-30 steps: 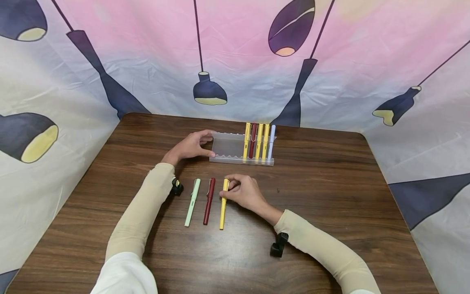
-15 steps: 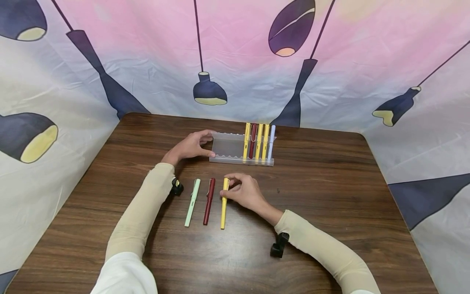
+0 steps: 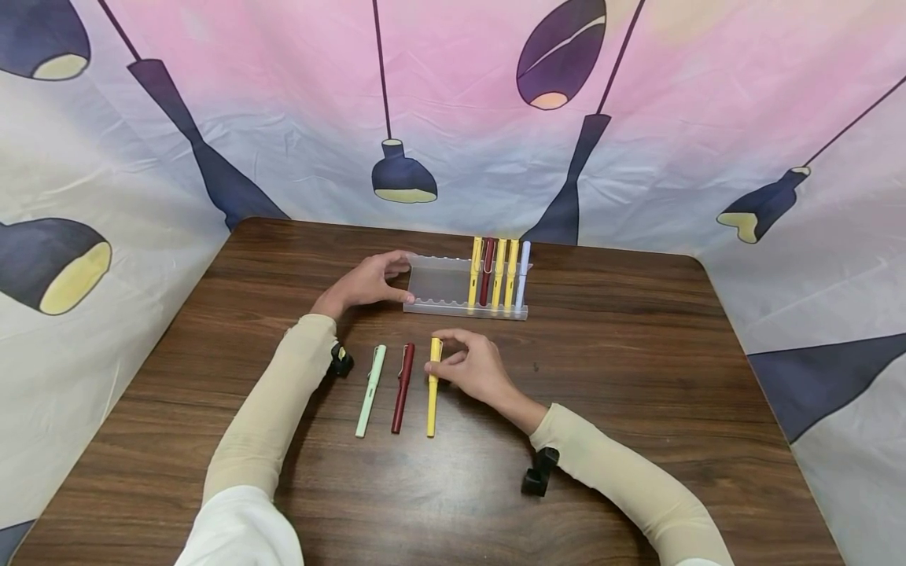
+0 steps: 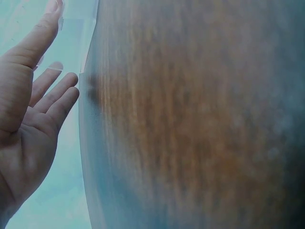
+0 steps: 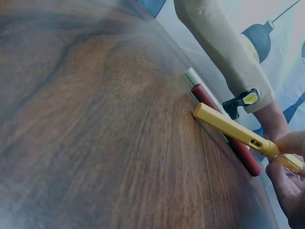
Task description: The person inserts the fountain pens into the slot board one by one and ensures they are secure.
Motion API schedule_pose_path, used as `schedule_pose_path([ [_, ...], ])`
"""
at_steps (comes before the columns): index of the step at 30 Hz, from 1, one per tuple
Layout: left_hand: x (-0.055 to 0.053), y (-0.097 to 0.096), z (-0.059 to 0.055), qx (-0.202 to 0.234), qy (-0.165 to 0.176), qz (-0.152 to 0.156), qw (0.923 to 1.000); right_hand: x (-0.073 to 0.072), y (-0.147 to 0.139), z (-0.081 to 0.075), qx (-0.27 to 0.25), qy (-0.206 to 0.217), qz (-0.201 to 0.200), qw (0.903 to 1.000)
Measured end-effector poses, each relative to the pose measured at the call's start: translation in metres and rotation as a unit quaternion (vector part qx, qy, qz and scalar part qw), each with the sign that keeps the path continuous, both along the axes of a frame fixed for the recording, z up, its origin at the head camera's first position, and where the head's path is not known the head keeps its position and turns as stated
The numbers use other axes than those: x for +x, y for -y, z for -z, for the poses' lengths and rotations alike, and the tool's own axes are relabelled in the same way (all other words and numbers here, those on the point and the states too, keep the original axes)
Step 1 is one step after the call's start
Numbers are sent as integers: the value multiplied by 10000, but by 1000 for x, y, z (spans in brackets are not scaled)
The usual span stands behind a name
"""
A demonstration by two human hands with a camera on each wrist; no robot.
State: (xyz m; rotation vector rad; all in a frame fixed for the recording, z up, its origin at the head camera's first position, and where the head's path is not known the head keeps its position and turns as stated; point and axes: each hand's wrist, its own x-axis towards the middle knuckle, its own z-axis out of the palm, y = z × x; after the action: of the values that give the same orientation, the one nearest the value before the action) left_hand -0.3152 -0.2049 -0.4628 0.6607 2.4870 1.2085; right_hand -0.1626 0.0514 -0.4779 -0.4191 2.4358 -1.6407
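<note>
At the back of the table stands a clear plastic pen rack (image 3: 439,281), its right half holding several upright pens in yellow, dark red and pale blue. My left hand (image 3: 368,279) holds the rack's left end, thumb at the front corner and fingers behind. In the left wrist view this hand (image 4: 35,105) reaches along the clear plastic. Thumb and fingers of my right hand (image 3: 473,368) pinch a yellow fountain pen (image 3: 432,393) near its clip end. The right wrist view shows the yellow pen (image 5: 228,126) with its far end low over the wood.
Left of the yellow pen, a dark red pen (image 3: 403,389) and a light green pen (image 3: 371,391) lie side by side on the brown wooden table (image 3: 637,377). A cloth backdrop (image 3: 467,94) with printed lamps hangs behind the table.
My right hand has shifted the yellow pen slightly away from me, toward the rack, and its cap end has risen a little. The left hand and the rack have stayed put.
</note>
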Motion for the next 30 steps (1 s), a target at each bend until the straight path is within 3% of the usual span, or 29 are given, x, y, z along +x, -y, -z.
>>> schedule_pose_path([
  [15,-1,-1,0,129,-9,10,9999,-7,-9,-27,-190,-459,175,9986],
  [24,10,-7,-18,31,100,36,9999,-19,-17,-50,-380,-1004,338,9936],
  [30,2,-4,-4,89,72,-36,9999,-28,-20,-62,-307,-1362,545,9887],
])
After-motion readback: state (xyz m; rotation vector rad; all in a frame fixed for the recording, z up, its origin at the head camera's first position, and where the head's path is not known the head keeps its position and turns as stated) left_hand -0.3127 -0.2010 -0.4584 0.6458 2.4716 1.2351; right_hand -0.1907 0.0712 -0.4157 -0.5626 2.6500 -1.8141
